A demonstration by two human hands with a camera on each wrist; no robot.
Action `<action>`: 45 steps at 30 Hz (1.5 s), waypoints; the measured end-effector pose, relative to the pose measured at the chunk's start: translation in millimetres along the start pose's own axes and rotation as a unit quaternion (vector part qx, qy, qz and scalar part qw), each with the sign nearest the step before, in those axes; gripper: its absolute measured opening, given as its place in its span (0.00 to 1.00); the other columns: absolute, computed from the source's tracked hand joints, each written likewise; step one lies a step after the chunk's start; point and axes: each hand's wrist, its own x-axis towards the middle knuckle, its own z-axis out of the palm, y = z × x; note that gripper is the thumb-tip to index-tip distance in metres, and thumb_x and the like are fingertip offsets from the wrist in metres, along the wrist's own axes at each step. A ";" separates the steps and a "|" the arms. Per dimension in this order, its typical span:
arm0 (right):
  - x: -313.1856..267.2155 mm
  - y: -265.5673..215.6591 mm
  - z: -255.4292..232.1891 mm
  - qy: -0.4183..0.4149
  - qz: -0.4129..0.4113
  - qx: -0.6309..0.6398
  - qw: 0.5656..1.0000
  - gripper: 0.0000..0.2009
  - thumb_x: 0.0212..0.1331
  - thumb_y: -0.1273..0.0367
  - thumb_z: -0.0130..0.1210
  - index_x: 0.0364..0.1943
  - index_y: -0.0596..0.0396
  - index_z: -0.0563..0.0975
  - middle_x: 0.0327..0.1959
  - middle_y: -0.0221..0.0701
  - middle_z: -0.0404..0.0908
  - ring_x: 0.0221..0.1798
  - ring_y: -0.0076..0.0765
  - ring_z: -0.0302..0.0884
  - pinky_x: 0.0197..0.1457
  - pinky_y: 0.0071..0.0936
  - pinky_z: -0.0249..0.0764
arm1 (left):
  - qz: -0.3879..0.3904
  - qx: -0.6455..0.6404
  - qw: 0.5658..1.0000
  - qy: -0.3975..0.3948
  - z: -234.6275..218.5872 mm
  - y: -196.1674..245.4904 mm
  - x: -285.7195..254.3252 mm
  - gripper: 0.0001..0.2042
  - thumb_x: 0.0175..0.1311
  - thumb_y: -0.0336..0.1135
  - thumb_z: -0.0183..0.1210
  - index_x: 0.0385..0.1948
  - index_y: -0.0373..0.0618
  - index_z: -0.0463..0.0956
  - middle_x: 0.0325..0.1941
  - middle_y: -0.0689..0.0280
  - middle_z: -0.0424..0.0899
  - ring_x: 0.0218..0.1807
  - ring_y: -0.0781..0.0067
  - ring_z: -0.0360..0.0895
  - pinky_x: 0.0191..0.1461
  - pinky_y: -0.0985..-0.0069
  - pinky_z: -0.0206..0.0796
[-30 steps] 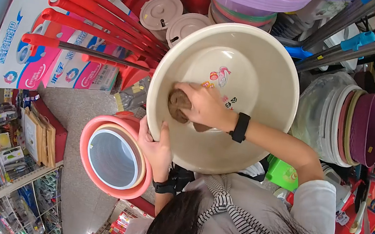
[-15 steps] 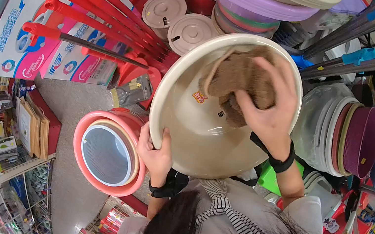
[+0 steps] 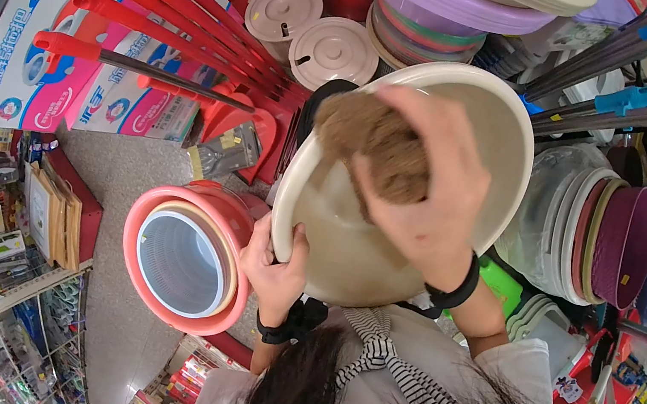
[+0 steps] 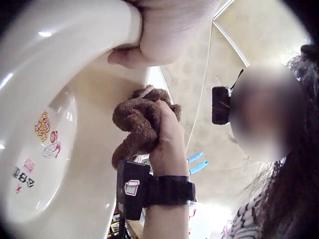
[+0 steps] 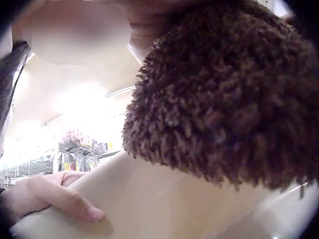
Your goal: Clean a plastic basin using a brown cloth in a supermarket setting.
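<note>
The cream basin [image 3: 347,265] fills the middle of the head view, tilted, with its opening facing up towards the camera. It looks like smooth, fairly stiff plastic, light for its bulk but awkward and perhaps slippery along the wall; the rolled rim seems the surest hold. What bears its weight underneath cannot be told.

The brown cloth [image 3: 389,149] is bunched at the upper left of the basin's opening. Its pile is thick and shaggy; it should be soft, limp and hard to damage. A deep handful from the middle would suit it better than an edge, since loose folds can sag. Whether it is wet cannot be told.

The right hand [image 3: 440,201] grips the cloth, thumb on one side and fingers round the other. The left hand [image 3: 275,267], lower left of the basin, clasps the rim, thumb inside the wall and fingers outside, a sound place to steady it.
</note>
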 end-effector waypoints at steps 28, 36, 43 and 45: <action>-2.6 -6.7 25.1 -0.025 0.024 -0.044 0.998 0.23 0.40 0.75 0.67 0.46 0.50 0.80 0.39 0.35 0.81 0.40 0.43 0.82 0.45 0.31 0.78 | -0.028 0.011 0.998 -0.058 -6.9 -3.6 9.3 0.14 0.63 0.19 0.58 0.50 0.31 0.71 0.40 0.64 0.82 0.40 0.82 0.78 0.47 0.84 0.69; 22.7 36.2 7.7 0.019 0.009 -0.012 1.000 0.23 0.42 0.72 0.67 0.49 0.45 0.79 0.45 0.32 0.81 0.41 0.44 0.82 0.44 0.34 0.79 | 0.000 -0.024 1.000 -0.020 -3.5 -5.0 6.7 0.13 0.61 0.19 0.58 0.47 0.31 0.74 0.32 0.71 0.80 0.32 0.90 0.73 0.37 0.89 0.65; 27.7 43.4 -33.5 0.189 0.054 -0.065 0.978 0.26 0.45 0.75 0.68 0.53 0.57 0.76 0.50 0.36 0.76 0.54 0.41 0.74 0.62 0.33 0.68 | -0.016 -0.039 0.999 -0.018 -5.1 -7.4 11.2 0.12 0.63 0.19 0.57 0.48 0.31 0.72 0.36 0.67 0.82 0.36 0.86 0.76 0.40 0.87 0.68; 29.1 42.8 -42.0 0.242 0.018 -0.143 0.960 0.26 0.47 0.75 0.70 0.54 0.55 0.76 0.52 0.34 0.76 0.57 0.38 0.72 0.64 0.33 0.66 | -0.016 -0.037 0.999 -0.017 -6.6 -7.8 12.6 0.12 0.63 0.19 0.57 0.49 0.31 0.72 0.36 0.67 0.82 0.36 0.86 0.76 0.41 0.87 0.68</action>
